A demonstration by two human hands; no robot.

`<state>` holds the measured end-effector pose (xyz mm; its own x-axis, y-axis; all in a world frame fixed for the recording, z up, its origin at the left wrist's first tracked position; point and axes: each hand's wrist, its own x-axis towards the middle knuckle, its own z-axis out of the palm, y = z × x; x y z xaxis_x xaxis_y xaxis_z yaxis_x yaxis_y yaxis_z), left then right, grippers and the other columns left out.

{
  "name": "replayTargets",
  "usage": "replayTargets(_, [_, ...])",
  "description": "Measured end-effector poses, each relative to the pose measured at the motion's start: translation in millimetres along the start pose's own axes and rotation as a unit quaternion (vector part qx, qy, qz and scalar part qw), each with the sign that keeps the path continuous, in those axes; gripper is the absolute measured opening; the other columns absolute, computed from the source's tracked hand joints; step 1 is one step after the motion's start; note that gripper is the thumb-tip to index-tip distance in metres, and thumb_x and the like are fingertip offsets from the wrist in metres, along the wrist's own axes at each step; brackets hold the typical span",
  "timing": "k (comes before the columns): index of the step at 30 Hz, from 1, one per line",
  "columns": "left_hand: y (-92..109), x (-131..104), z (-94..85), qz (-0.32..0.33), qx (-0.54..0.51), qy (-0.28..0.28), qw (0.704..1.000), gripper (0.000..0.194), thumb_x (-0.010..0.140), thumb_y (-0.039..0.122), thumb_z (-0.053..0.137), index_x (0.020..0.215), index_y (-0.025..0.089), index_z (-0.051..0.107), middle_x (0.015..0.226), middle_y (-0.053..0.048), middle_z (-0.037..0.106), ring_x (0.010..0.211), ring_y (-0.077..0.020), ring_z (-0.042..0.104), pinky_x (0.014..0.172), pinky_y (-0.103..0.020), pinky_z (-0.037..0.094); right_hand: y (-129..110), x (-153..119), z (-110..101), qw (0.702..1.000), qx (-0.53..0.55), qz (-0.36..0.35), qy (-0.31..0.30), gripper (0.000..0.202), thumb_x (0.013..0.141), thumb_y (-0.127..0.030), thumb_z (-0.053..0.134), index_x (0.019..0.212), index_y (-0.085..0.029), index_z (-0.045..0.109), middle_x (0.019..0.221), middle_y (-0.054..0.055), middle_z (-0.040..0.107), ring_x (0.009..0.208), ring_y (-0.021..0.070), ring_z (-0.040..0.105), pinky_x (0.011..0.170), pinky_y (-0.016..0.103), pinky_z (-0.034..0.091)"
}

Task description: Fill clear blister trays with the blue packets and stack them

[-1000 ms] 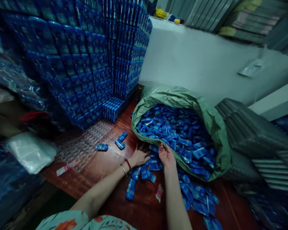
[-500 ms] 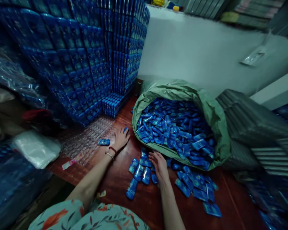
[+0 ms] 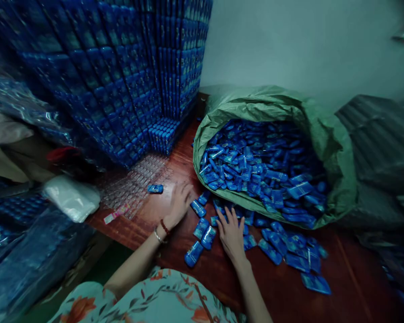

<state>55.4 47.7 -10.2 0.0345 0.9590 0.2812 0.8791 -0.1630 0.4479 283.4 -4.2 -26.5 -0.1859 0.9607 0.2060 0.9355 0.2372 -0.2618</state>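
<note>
My left hand (image 3: 179,206), blurred by motion, is low over the table beside the loose blue packs (image 3: 198,208); whether its fingers hold anything is unclear. A bracelet and a dark red bead string circle that wrist. With its fingers spread, my right hand (image 3: 233,235) rests among small blue packs just below the mouth of a green sack (image 3: 336,148). Glossy blue packs (image 3: 249,166) fill the sack, and more (image 3: 286,246) lie scattered to the right of my right hand. One single blue pack (image 3: 155,189) sits left of my left hand, next to clear plastic trays (image 3: 134,184).
Tall stacks of blue packs (image 3: 121,80) rise at the left back, with a short row (image 3: 163,132) at their foot. A white plastic bag (image 3: 72,197) and a pink wrapper (image 3: 117,213) lie at the left edge of the brown table (image 3: 222,287). Grey stacked sheets (image 3: 380,134) stand on the right.
My left hand has come back right, toward the loose packs. My right hand has spread its fingers over the packs by the sack. The packs nearest the sack have shifted, and the view has tilted down.
</note>
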Motion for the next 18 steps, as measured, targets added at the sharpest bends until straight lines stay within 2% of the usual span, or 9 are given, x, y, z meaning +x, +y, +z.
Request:
replayTargets(2, [-25.4,-1.4,-24.3,-0.052,0.112,0.004,0.992,0.034,0.090,0.018,0.040,0.121,0.015,0.054,0.123,-0.016,0.054,0.113,-0.0305,0.047,0.094,-0.051,0.039,-2.8,-7.5,-5.4,0.998,0.031,-0.031,0.036,0.039,0.094,-0.034,0.039,0.128,-0.025,0.055,0.139,0.012,0.048,0.136,0.0305,0.032,0.108,0.061,0.017])
replayTargets(3, [-37.0,-2.0,-34.2,-0.060,0.168,-0.016,0.984,0.034,0.088,0.016,0.039,0.117,0.013,0.056,0.119,-0.018,0.055,0.109,-0.0322,0.049,0.089,-0.052,0.041,-11.6,-11.8,-7.7,0.997,0.043,-0.055,0.037,0.039,0.094,-0.035,0.040,0.128,-0.024,0.055,0.139,0.012,0.048,0.136,0.0301,0.032,0.108,0.060,0.018])
replayTargets(5, [-55.3,-1.9,-48.3,-0.052,0.239,-0.062,0.968,0.032,0.085,0.010,0.038,0.110,0.010,0.058,0.111,-0.020,0.058,0.102,-0.0325,0.050,0.083,-0.049,0.043,-39.9,-20.9,-10.1,0.990,0.060,-0.124,-0.006,0.042,0.092,-0.036,0.044,0.132,-0.026,0.050,0.142,0.011,0.046,0.137,0.0296,0.030,0.110,0.060,0.016])
replayTargets(7, [-66.3,1.3,-55.5,-0.018,0.251,-0.095,0.963,0.032,0.082,0.004,0.037,0.105,0.010,0.060,0.104,-0.019,0.060,0.098,-0.0298,0.051,0.083,-0.045,0.043,-71.0,-28.5,-8.7,0.975,0.067,-0.197,-0.076,0.050,0.090,-0.038,0.048,0.139,-0.029,0.042,0.146,0.009,0.039,0.139,0.0301,0.026,0.110,0.062,0.010])
replayTargets(8, [-69.5,4.2,-57.2,-0.002,0.246,-0.106,0.963,0.033,0.081,0.002,0.037,0.103,0.010,0.060,0.102,-0.018,0.061,0.097,-0.0286,0.052,0.083,-0.043,0.044,-83.2,-30.8,-6.8,0.969,0.065,-0.216,-0.105,0.053,0.089,-0.040,0.049,0.141,-0.029,0.039,0.148,0.008,0.037,0.139,0.0303,0.024,0.110,0.063,0.008])
replayTargets(10, [-72.5,11.3,-58.1,0.030,0.238,-0.128,0.962,0.033,0.079,-0.001,0.037,0.100,0.010,0.060,0.097,-0.018,0.061,0.095,-0.0274,0.053,0.083,-0.041,0.044,-94.4,-32.3,-2.7,0.968,0.054,-0.207,-0.135,0.054,0.090,-0.043,0.048,0.141,-0.028,0.039,0.148,0.008,0.037,0.140,0.0312,0.023,0.109,0.065,0.006])
replayTargets(12, [-71.6,16.9,-55.7,0.063,0.224,-0.149,0.961,0.033,0.079,-0.003,0.036,0.098,0.009,0.060,0.094,-0.018,0.061,0.093,-0.0269,0.055,0.083,-0.040,0.045,-87.0,-31.1,-1.2,0.975,0.040,-0.169,-0.135,0.051,0.092,-0.044,0.044,0.139,-0.025,0.042,0.147,0.009,0.038,0.139,0.0319,0.023,0.108,0.067,0.007])
replayTargets(14, [-66.3,16.5,-49.7,0.094,0.205,-0.167,0.960,0.034,0.079,-0.003,0.036,0.102,0.008,0.059,0.095,-0.018,0.061,0.093,-0.0261,0.056,0.084,-0.039,0.045,-66.8,-30.6,-3.3,0.978,0.037,-0.160,-0.129,0.047,0.093,-0.040,0.042,0.137,-0.024,0.045,0.146,0.008,0.041,0.139,0.0314,0.024,0.109,0.066,0.009])
replayTargets(18, [-40.5,-10.4,-27.9,0.165,0.141,-0.186,0.958,0.043,0.082,-0.002,0.035,0.119,0.011,0.052,0.115,-0.017,0.057,0.105,-0.0239,0.054,0.089,-0.037,0.046,-22.5,-33.8,-7.8,0.976,0.050,-0.185,-0.102,0.040,0.093,-0.024,0.040,0.131,-0.025,0.052,0.141,0.003,0.048,0.138,0.0277,0.028,0.111,0.058,0.016])
